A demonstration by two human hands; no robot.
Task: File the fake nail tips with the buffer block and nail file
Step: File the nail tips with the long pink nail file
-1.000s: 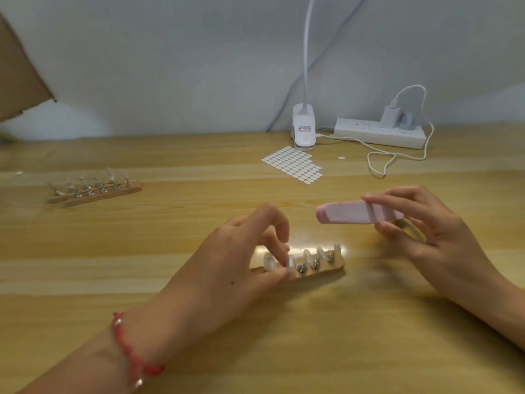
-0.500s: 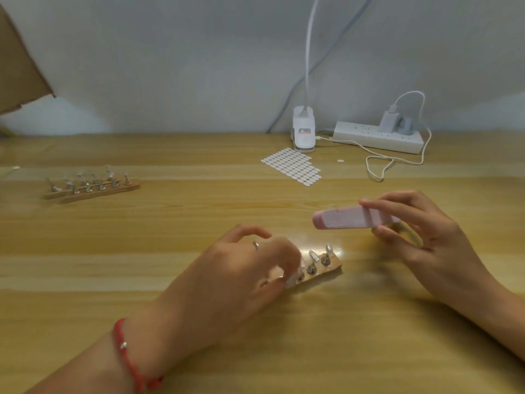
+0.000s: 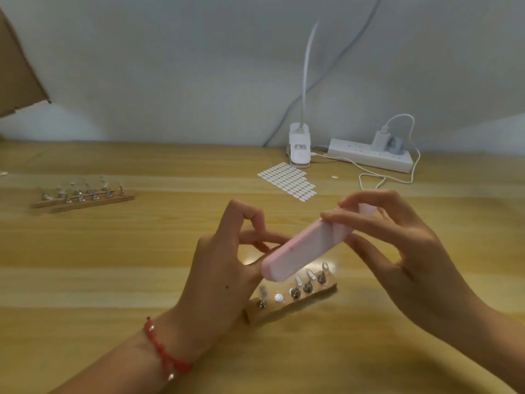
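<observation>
Noted buffer block [image 3: 304, 245] at centre, raised off the table [image 3: 113, 251], slanting from 7 o'clock up to 1 o'clock. Gripped near its 1 o'clock end by the right hand [image 3: 403, 251], fingertips across the top face, thumb underneath.

Found left hand [image 3: 224, 265] at 9 o'clock of the block, lifted, fingers curled in toward the block's underside. Cannot confirm any nail tip pinched there; hidden by the block. Red bracelet [image 3: 164, 351] on that wrist.

Logged wooden holder [image 3: 301, 304] flat on the table at 6 o'clock of the block, just beneath its low end. Counted three clear nail tips [image 3: 311, 275] upright on pegs toward the holder's 3 o'clock end, one blurred tip at its 9 o'clock end, and one peg [image 3: 279, 297] bare but for a white dot. Judged the missing tip likely the one in work. Nail file not spotted.

For the step in hand:
- Keep the block's flat face square to the tip's edge.
- Stroke lightly, one way, in short passes.
- Brace the left fingers against each other to stop the small tip flicking out.
- Stay clear of the holder below, to avoid knocking the standing tips with the low end.
- Check the edge often.
- Turn the tip rather than the block.

Elsewhere: spare holders [image 3: 82, 194] at 9 o'clock, sticker sheet [image 3: 288, 180] at 12 o'clock, lamp base [image 3: 299, 146] and power strip [image 3: 372, 156] beyond, toward 1 o'clock.
</observation>
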